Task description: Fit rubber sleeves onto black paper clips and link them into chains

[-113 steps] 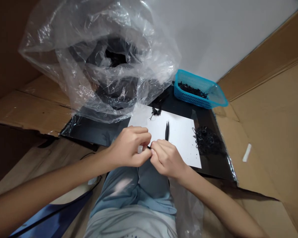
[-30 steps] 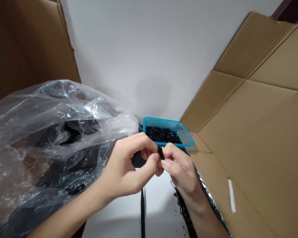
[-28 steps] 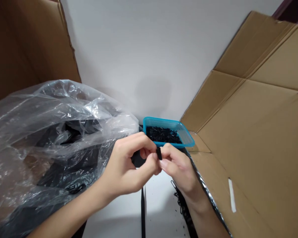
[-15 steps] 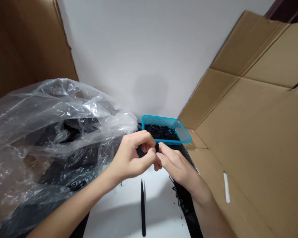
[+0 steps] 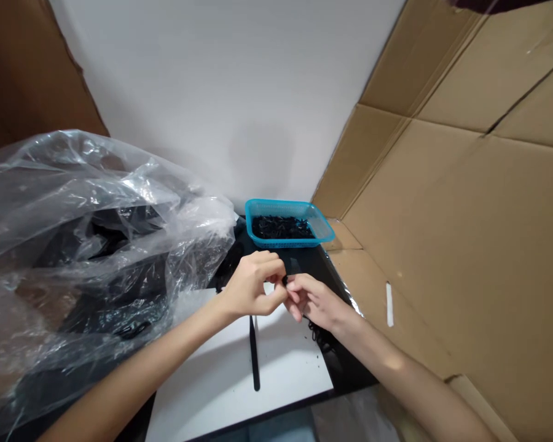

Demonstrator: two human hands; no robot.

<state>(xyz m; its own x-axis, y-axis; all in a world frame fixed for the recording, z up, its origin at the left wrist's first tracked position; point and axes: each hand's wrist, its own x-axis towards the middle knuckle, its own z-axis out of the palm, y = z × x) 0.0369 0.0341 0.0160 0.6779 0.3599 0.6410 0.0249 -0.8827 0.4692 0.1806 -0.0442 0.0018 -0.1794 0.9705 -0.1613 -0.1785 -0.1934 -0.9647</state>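
Observation:
My left hand (image 5: pixel 253 286) and my right hand (image 5: pixel 316 302) meet at the middle of the view, with their fingertips on a small black piece (image 5: pixel 284 280). The piece is too small to make out in detail, and the fingers hide part of it. Below my left hand, a pair of black tweezers (image 5: pixel 254 353) lies on a sheet of white paper (image 5: pixel 286 374). A tangled pile of thin black strands (image 5: pixel 320 336) sits beneath my right wrist, at the paper's edge.
A blue plastic mesh basket (image 5: pixel 286 224) holding black strands stands beyond my hands on a black board (image 5: pixel 316 264). A large crumpled clear plastic bag (image 5: pixel 87 221) fills the left. Flattened cardboard (image 5: pixel 442 233) lines the right, and a white wall (image 5: pixel 212 92) rises behind.
The view has tilted and pulled back, showing more of the paper and tweezers. My hands sit lower and look smaller, with the small black piece still between their fingertips.

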